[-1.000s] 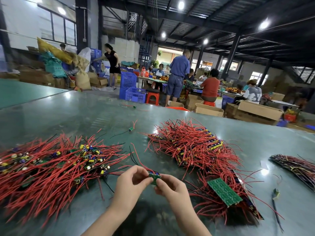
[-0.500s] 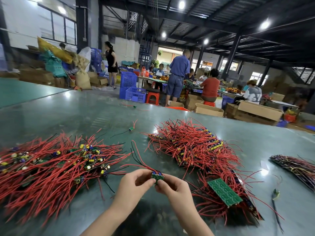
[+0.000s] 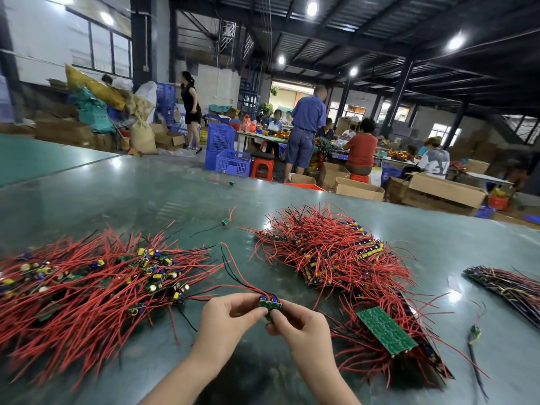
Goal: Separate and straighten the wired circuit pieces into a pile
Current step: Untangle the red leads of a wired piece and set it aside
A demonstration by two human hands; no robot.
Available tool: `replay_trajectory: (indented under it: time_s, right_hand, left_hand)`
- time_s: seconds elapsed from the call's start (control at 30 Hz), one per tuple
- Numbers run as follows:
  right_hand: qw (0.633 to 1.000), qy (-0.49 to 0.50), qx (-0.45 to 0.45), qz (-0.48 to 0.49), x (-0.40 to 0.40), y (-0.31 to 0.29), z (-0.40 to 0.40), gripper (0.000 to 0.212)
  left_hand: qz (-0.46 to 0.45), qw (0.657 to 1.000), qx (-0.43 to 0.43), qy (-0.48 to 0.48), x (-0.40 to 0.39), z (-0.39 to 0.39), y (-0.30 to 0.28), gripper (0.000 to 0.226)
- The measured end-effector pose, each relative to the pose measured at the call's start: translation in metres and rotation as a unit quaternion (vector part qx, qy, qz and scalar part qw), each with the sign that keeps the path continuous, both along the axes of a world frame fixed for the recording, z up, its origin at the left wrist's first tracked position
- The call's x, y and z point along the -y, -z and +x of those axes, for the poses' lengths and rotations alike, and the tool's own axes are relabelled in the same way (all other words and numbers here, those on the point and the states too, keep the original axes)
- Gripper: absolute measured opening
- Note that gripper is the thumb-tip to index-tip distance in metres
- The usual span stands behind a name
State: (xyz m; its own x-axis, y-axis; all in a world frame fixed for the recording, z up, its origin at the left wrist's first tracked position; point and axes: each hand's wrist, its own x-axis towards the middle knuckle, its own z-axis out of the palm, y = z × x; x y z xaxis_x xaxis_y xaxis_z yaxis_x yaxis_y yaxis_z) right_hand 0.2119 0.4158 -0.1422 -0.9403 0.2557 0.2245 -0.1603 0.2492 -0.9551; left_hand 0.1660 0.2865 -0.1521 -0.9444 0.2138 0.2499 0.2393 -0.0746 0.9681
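Left hand: I see my left hand [image 3: 226,318] low in the middle of the view, thumb and fingertips pinching the left edge of a small green circuit board with blue parts on top [image 3: 270,304].
Right hand: my right hand [image 3: 304,328] pinches the same small board from the right and below; the fingers curl round it and hide its lower edge.
Held piece: the small board sits between both hands, just above the glossy grey-green table top [image 3: 122,200]; its thin red and black wires [image 3: 233,273] trail up and to the left.
Left pile: a wide spread of red-wired circuit pieces with yellow and blue parts [image 3: 96,285] lies on the table to my left, wires fanning outward.
Right heap: a tangled heap of red-wired boards [image 3: 330,247] lies beyond my right hand.
Panel: a flat green rectangular circuit panel [image 3: 387,330] rests tilted on red wires near my right hand.
Far right: a dark bundle of purple-tinted wired boards [image 3: 508,285] lies well apart.
Stray piece: one lone small wired board [image 3: 225,221] lies between the two red masses, farther back.
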Motion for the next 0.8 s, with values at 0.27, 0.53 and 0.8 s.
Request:
replay_trajectory:
  time_s: [0.27,0.53,0.8]
  right_hand:
    - [0.997,0.055,-0.040,-0.041,0.010,0.006,0.001,0.029]
    - [0.994,0.084,-0.059,-0.025,0.011,0.012,-0.002,0.036]
    - [0.984,0.154,-0.085,-0.017,0.008,0.016,-0.004,0.024]
  left_hand:
    - [0.028,0.999,-0.007,-0.031,-0.004,0.005,0.003,0.025]
    - [0.005,0.996,-0.042,-0.075,-0.006,0.010,0.001,0.021]
    - [-0.004,0.982,-0.066,-0.176,-0.004,0.003,0.002,0.019]
